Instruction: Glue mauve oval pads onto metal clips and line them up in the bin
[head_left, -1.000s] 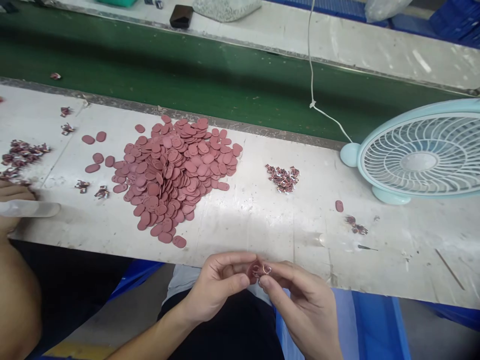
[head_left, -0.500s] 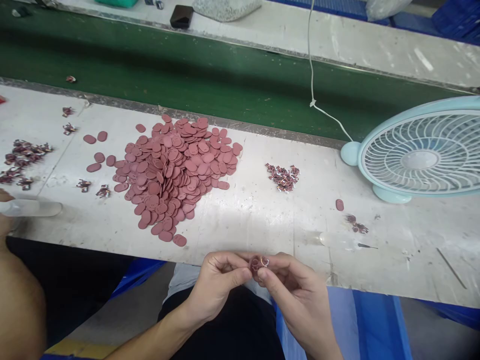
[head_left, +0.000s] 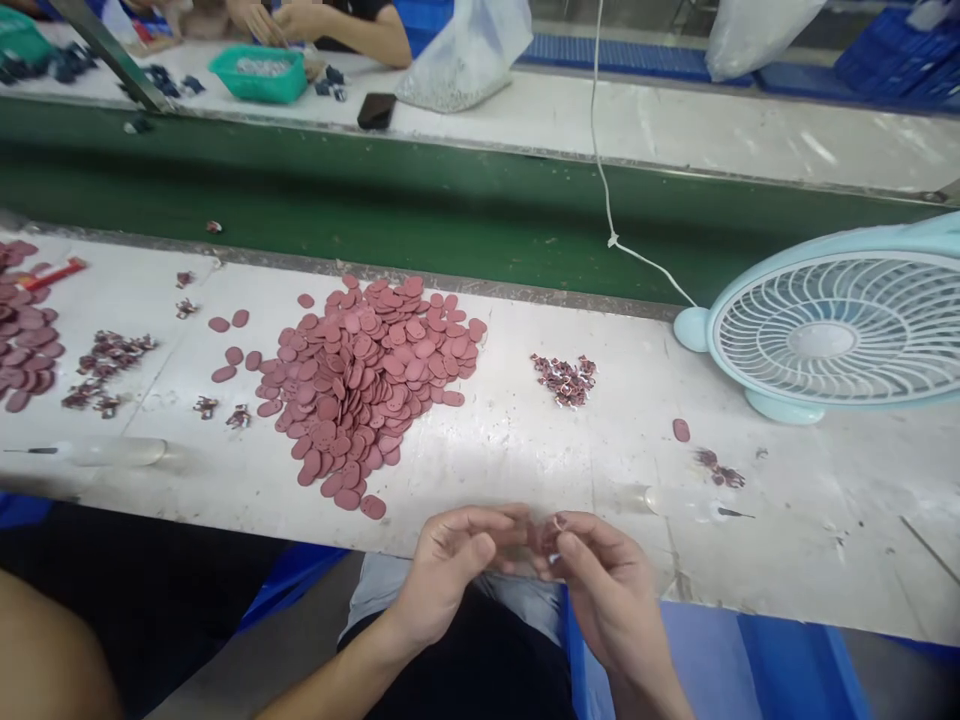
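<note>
Reddish piece (head_left: 550,538) | right hand (head_left: 611,585): pinching | left hand (head_left: 446,570): fingers extended beside it

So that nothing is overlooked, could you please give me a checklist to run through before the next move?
1. Right hand has a grip on the small dark-red piece: ok, between thumb and fingers.
2. Left hand clear of that piece: cannot tell, fingertips blurred.
3. Oval pile apart from the small cluster: ok, gap between.
4. Right-side bottle upright: not ok, lying down.
5. Fan apart from the cluster: ok.
</note>
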